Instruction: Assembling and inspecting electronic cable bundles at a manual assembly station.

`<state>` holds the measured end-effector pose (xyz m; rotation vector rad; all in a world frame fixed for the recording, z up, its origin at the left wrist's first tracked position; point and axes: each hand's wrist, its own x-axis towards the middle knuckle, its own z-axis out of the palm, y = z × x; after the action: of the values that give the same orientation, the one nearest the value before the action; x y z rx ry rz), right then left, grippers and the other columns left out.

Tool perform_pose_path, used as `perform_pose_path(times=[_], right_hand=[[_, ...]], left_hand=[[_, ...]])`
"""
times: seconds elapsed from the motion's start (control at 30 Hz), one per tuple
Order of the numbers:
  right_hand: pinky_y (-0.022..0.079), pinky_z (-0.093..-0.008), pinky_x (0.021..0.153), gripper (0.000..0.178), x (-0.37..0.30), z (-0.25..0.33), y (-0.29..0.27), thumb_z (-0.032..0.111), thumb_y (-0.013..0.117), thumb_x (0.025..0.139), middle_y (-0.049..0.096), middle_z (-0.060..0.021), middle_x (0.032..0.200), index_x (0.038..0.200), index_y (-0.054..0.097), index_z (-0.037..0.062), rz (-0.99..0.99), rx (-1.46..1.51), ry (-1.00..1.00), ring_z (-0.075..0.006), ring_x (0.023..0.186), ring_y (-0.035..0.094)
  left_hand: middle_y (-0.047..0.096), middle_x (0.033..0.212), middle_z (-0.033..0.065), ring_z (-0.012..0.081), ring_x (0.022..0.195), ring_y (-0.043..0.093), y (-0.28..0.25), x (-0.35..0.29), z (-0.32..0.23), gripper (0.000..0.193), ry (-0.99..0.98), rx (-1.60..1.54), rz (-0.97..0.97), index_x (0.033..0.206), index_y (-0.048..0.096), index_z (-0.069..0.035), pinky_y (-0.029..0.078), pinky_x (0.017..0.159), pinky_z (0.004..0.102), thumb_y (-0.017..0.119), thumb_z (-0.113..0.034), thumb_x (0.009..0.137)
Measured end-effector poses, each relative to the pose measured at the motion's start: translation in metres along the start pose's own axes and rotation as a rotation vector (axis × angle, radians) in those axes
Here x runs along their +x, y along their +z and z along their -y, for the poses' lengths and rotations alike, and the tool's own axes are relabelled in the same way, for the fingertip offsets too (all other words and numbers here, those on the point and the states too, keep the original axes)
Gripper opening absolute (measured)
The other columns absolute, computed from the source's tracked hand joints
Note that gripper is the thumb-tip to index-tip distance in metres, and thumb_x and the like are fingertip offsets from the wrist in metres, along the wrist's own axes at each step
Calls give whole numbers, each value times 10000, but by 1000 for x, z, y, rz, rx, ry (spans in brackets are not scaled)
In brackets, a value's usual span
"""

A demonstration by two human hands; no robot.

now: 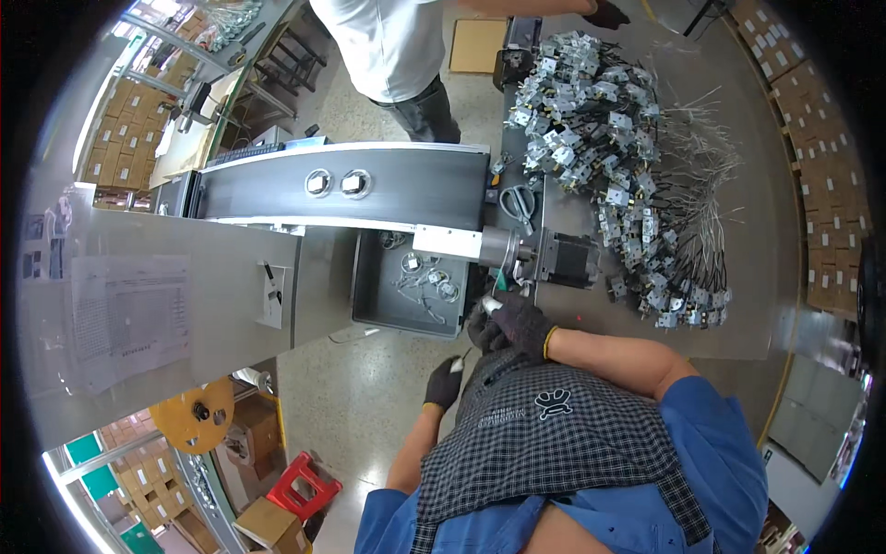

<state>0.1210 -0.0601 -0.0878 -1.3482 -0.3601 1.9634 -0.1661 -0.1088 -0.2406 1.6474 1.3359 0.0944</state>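
My right hand (521, 325), in a dark glove with a white fingertip, is in front of my apron, just below the motor unit (565, 258). Its fingers are curled, and whatever they hold is hidden. A small green piece (501, 280) shows just above it. Lower and to the left, my left hand (445, 383) hangs in a similar glove beside the apron (554, 425). Its fingers look drawn together; a thin dark line shows near the tip, and I cannot make out what it holds. A grey bin (406, 323) with coiled wired parts (413, 263) sits beyond both hands.
A conveyor belt (425, 185) carries two coiled parts (354, 184). Scissors (519, 205) lie beside a large heap of wired metal parts (591, 120) on the bench at right. Across the belt stands a person (383, 46). A red stool (303, 485) is at lower left.
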Motion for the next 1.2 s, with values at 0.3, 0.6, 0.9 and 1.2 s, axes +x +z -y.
perform_pose_path(times=[0.3, 0.6, 0.9, 1.2], right_hand=[[565, -368, 699, 256, -68, 33, -6, 145, 611, 958, 681, -107, 911, 1206, 621, 82, -172, -471, -486, -209, 749, 694], [416, -463, 1093, 702, -31, 97, -23, 130, 712, 735, 564, -191, 1326, 1390, 492, 12, -638, -1619, -1119, -377, 1215, 555], [483, -376, 1005, 624, -56, 83, 1, 360, 624, 945, 585, -194, 1305, 1417, 455, -12, -365, -1045, -1257, -286, 1158, 617], [567, -283, 726, 454, -36, 57, -24, 446, 417, 1079, 697, -61, 1065, 1178, 654, 71, 112, -304, -301, -135, 891, 682]], left_hand=[[708, 948, 107, 155, 761, 627, -14, 81, -184, 503, 388, -562, -155, 1357, 582, 35, 521, 681, 303, 544, -109, 877], [702, 849, 93, 143, 678, 629, -28, 96, -216, 368, 197, -636, -142, 1213, 669, 45, 516, 614, 306, 564, -201, 959], [663, 1098, 148, 251, 974, 669, -44, 11, -247, 543, 363, -439, -243, 1442, 516, -52, 539, 821, 374, 620, -159, 919], [708, 985, 159, 361, 829, 704, -101, -2, -297, 663, 467, 331, -113, 1294, 628, -118, 560, 721, 462, 799, -441, 740]])
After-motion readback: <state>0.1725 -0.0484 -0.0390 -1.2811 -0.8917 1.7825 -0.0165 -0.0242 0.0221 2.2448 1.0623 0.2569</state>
